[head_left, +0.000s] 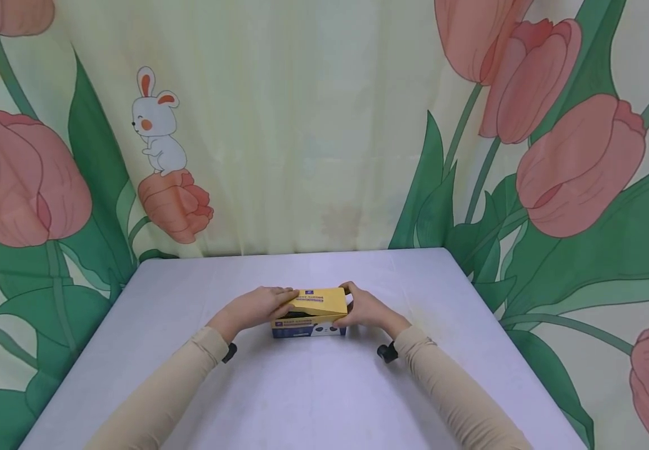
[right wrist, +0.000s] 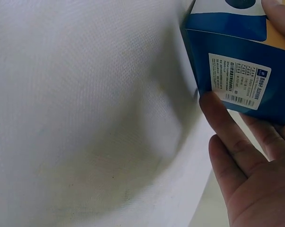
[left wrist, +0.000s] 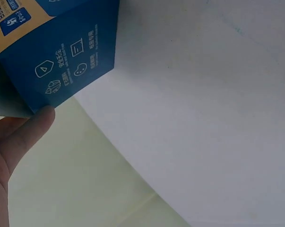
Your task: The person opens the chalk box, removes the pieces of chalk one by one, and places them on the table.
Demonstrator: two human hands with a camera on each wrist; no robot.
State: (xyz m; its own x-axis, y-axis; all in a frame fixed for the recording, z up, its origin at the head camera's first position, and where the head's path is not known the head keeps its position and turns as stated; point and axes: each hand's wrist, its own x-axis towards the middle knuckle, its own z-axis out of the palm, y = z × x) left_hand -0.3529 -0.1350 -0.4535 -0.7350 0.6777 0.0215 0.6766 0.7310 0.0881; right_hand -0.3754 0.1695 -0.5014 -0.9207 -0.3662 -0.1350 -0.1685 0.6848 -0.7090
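Observation:
A small cardboard box (head_left: 302, 329), blue below with a panda picture on its front, stands on the white table. Its yellow lid (head_left: 324, 301) is raised off the front rim, leaving a dark gap that widens leftward. My left hand (head_left: 259, 306) holds the lid's left end, its fingers lying over the top. The left wrist view shows a fingertip at the corner of the blue end face (left wrist: 71, 61). My right hand (head_left: 362, 307) grips the other end, thumb at the front. A barcode label (right wrist: 239, 80) shows on that end in the right wrist view. The contents are hidden.
The white-covered table (head_left: 313, 400) ends at a back edge behind the box. Beyond hangs a curtain (head_left: 302, 125) printed with tulips and a rabbit. Black wrist devices (head_left: 387, 352) sit below both wrists, close over the table.

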